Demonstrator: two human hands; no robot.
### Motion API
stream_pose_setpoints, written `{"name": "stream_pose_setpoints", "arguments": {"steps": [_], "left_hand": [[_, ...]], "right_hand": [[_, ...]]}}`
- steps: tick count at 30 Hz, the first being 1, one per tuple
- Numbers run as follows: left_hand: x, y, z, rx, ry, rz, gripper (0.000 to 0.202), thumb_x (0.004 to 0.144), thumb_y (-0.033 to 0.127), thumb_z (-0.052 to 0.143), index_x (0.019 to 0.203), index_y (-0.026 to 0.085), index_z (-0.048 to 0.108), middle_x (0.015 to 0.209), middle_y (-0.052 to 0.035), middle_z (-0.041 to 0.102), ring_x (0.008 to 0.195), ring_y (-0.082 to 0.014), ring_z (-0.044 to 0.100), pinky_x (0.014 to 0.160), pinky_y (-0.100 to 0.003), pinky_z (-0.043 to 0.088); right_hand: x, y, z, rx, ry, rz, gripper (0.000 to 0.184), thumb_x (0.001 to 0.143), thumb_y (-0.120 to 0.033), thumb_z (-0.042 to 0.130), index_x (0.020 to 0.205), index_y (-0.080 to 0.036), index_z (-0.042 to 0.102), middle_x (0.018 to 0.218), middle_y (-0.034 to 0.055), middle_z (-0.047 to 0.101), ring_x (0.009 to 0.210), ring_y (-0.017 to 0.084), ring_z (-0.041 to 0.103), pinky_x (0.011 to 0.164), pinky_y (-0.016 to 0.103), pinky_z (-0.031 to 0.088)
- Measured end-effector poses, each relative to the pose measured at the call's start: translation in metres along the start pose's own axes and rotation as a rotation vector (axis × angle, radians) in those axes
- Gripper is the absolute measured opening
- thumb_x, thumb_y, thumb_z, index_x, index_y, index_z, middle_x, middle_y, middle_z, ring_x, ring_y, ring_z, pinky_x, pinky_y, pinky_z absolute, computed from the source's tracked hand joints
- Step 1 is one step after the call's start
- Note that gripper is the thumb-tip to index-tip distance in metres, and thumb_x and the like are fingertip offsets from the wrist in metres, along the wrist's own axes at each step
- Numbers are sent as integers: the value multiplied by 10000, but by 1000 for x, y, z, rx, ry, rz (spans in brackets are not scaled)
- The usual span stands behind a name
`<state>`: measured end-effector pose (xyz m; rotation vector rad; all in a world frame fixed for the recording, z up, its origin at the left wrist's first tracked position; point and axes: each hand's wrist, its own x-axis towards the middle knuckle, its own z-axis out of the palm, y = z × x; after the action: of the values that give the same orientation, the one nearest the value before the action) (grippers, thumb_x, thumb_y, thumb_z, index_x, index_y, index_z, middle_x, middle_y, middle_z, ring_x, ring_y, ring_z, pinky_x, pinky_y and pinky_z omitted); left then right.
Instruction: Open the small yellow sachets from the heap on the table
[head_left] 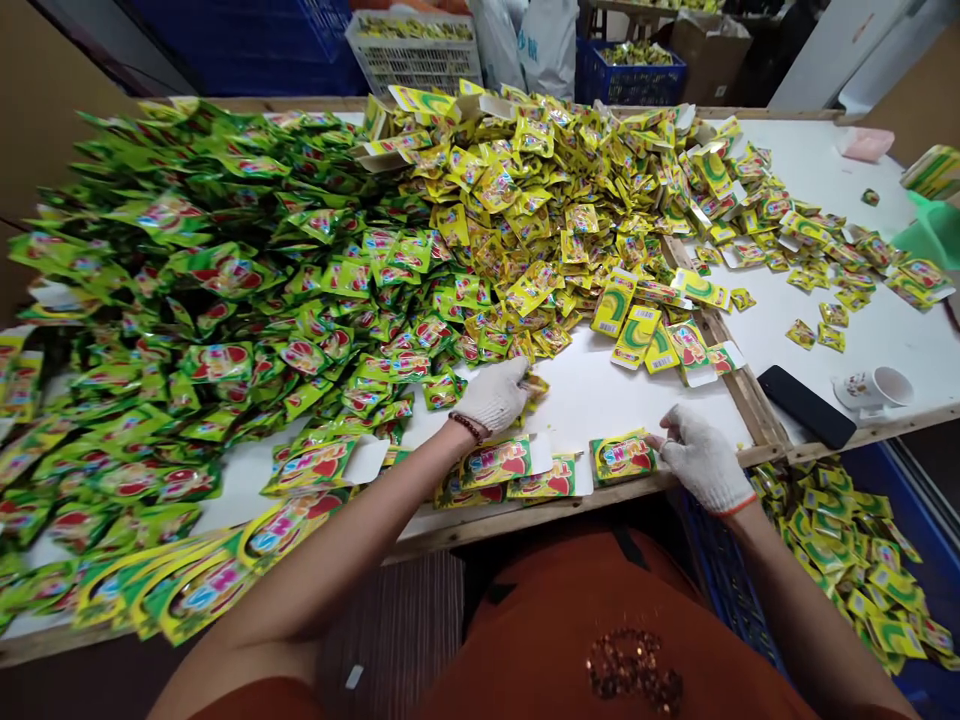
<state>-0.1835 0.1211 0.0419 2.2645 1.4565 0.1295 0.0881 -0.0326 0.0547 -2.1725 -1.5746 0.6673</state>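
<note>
My left hand (491, 397), in a white knit glove with a beaded bracelet at the wrist, is closed on a small yellow sachet (537, 388) at the front edge of the heap. My right hand (701, 460), gloved with its fingertips bare, has curled fingers at the right end of a small yellow-green carton (622, 456) lying near the table edge. Just left of that carton lie other cartons (495, 462) with white flaps open. Beyond my left hand spreads a pile of green sachets (300, 300), and a pile of yellow sachets (525, 200) adjoins it.
Fanned flat cartons (217, 580) lie at the front left. A wooden strip (739, 390) divides the white table. To its right are a black phone (806, 405) and a white mug (874, 388). Below, a blue crate (922, 500) holds filled cartons (847, 550).
</note>
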Motion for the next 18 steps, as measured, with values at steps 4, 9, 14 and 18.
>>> {"name": "stream_pose_setpoints", "arguments": {"steps": [4, 9, 14, 18], "left_hand": [[-4, 32, 9, -389, 79, 187, 114, 843, 209, 555, 852, 169, 661, 820, -20, 679, 766, -159, 615, 685, -250, 449], [7, 37, -3, -172, 54, 220, 166, 920, 265, 515, 905, 184, 659, 840, -12, 669, 787, -141, 606, 725, -231, 463], [35, -16, -29, 166, 181, -26, 291, 891, 122, 441, 1099, 185, 635, 1151, -135, 621, 1073, -244, 588, 885, -331, 451], [45, -37, -36, 209, 177, -98, 262, 850, 109, 447, 1013, 149, 649, 1038, -165, 647, 1010, -288, 616, 831, -372, 457]], "right_hand": [[21, -34, 4, 327, 0, -140, 427, 795, -426, 606, 1130, -165, 564, 1001, 88, 673, 710, 156, 608, 654, 298, 478], [42, -62, 26, 534, -229, -128, 252, 808, -420, 556, 868, -176, 569, 732, 17, 628, 540, 119, 533, 502, 252, 430], [42, -55, 25, 442, -152, -189, 237, 839, -396, 570, 741, -180, 550, 586, -26, 544, 522, 103, 487, 516, 232, 386], [40, -50, 26, 507, -187, -202, 284, 857, -418, 570, 911, -153, 657, 697, 2, 610, 571, 106, 506, 559, 239, 404]]}}
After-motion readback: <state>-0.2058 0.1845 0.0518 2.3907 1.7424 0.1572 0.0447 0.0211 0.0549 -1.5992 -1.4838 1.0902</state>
